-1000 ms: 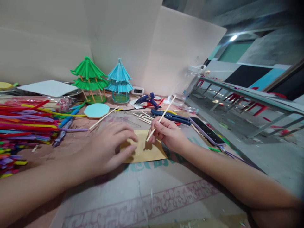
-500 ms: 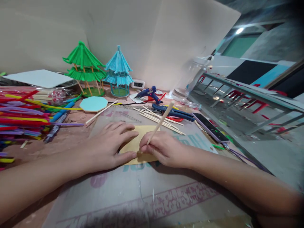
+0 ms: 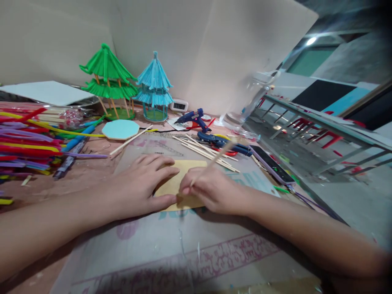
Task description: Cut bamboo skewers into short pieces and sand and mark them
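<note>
A yellow piece of paper or card (image 3: 171, 188) lies flat on the translucent printed sheet (image 3: 147, 249) in front of me. My left hand (image 3: 147, 183) rests on its left part, fingers spread. My right hand (image 3: 208, 190) is closed around a thin wooden stick (image 3: 211, 163), held like a pen, its upper end blurred and leaning right. The stick's lower tip is hidden by my fingers at the yellow piece. Several loose wooden sticks (image 3: 205, 153) lie just beyond my right hand.
Behind stand a green model pavilion (image 3: 107, 81) and a blue one (image 3: 155, 90). A pale blue octagon (image 3: 120, 129), glue gun (image 3: 193, 118), blue-handled pliers (image 3: 225, 142), phone (image 3: 272, 165) and clear jug (image 3: 243, 102) lie around. Colourful pipe cleaners (image 3: 30, 141) fill the left.
The upper end of the stick in my right hand has tipped further right and down. My left hand stays on the yellow piece. The view has shifted slightly.
</note>
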Demonstrator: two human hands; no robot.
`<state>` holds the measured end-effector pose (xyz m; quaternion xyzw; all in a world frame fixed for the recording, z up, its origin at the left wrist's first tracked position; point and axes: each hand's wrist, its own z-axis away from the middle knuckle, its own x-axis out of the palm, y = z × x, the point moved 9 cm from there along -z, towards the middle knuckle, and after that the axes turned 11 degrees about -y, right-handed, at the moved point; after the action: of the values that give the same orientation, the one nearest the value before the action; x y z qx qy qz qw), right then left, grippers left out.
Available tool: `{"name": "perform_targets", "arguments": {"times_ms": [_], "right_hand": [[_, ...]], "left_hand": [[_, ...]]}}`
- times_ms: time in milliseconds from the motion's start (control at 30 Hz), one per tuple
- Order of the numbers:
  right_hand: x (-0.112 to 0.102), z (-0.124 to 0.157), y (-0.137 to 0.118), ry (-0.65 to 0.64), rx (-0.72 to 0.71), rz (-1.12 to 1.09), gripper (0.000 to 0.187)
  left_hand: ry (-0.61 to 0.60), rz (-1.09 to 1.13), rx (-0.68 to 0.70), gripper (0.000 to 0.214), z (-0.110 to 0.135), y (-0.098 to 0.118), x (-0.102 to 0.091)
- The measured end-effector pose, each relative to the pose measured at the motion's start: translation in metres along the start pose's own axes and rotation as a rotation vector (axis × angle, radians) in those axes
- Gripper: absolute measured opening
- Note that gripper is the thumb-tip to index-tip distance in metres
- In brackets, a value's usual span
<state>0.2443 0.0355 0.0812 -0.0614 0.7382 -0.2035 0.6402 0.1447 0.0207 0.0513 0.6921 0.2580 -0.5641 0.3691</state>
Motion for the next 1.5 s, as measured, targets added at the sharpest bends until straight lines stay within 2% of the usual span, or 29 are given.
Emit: {"name": "perform_targets", "arguments": {"times_ms": [100, 233, 333, 467, 567, 700, 800, 833, 933, 1067, 1200, 1300, 1333, 1400, 1500], "right_hand": [[-0.005, 0.001, 0.006, 0.071, 0.078, 0.077, 0.018], [0.001, -0.001, 0.002, -0.010, 0.028, -0.018, 0.020], [-0.007, 0.000, 0.010, 0.071, 0.123, 0.023, 0.020], [0.001, -0.002, 0.002, -0.002, 0.021, -0.054, 0.020], [-0.006, 0.000, 0.012, 0.092, 0.132, 0.004, 0.019], [0.000, -0.004, 0.007, 0.039, 0.039, -0.072, 0.018], [-0.008, -0.002, 0.016, 0.132, 0.132, -0.031, 0.016], [-0.008, -0.003, 0.015, 0.129, 0.119, -0.040, 0.016], [-0.003, -0.005, 0.011, 0.050, 0.032, -0.102, 0.015], [-0.012, -0.002, 0.018, 0.148, 0.154, 0.000, 0.017], [-0.002, -0.007, 0.003, 0.030, 0.003, -0.048, 0.013], [-0.012, -0.005, 0.022, 0.137, 0.147, -0.018, 0.011], [-0.015, -0.003, 0.033, 0.185, 0.213, -0.090, 0.013], [-0.017, 0.003, 0.053, 0.275, 0.283, -0.412, 0.018], [-0.011, 0.009, 0.069, 0.379, 0.245, -1.043, 0.021]], "left_hand": [[0.006, 0.001, -0.012, 0.057, 0.000, -0.001, -0.001], [-0.016, 0.009, -0.005, 0.055, -0.001, 0.000, 0.001], [-0.005, 0.010, -0.010, 0.058, 0.000, -0.001, 0.000], [-0.007, 0.005, -0.003, 0.054, 0.000, -0.001, 0.000], [-0.019, 0.000, -0.023, 0.058, -0.001, -0.001, 0.000], [-0.062, 0.005, -0.038, 0.059, -0.002, -0.001, 0.002], [-0.061, -0.005, -0.048, 0.063, -0.002, -0.002, 0.002], [-0.061, -0.007, -0.049, 0.063, -0.002, -0.002, 0.002], [-0.064, -0.006, -0.049, 0.059, -0.002, -0.002, 0.002], [-0.060, -0.002, -0.060, 0.062, -0.003, -0.002, 0.003], [-0.045, 0.014, -0.028, 0.056, -0.003, -0.001, 0.003], [-0.054, 0.014, -0.056, 0.062, -0.003, -0.003, 0.002], [-0.062, 0.016, -0.070, 0.064, -0.003, -0.004, 0.003], [-0.073, 0.026, -0.085, 0.066, -0.002, -0.005, 0.003], [-0.060, 0.043, -0.085, 0.066, -0.002, -0.005, 0.003]]}}
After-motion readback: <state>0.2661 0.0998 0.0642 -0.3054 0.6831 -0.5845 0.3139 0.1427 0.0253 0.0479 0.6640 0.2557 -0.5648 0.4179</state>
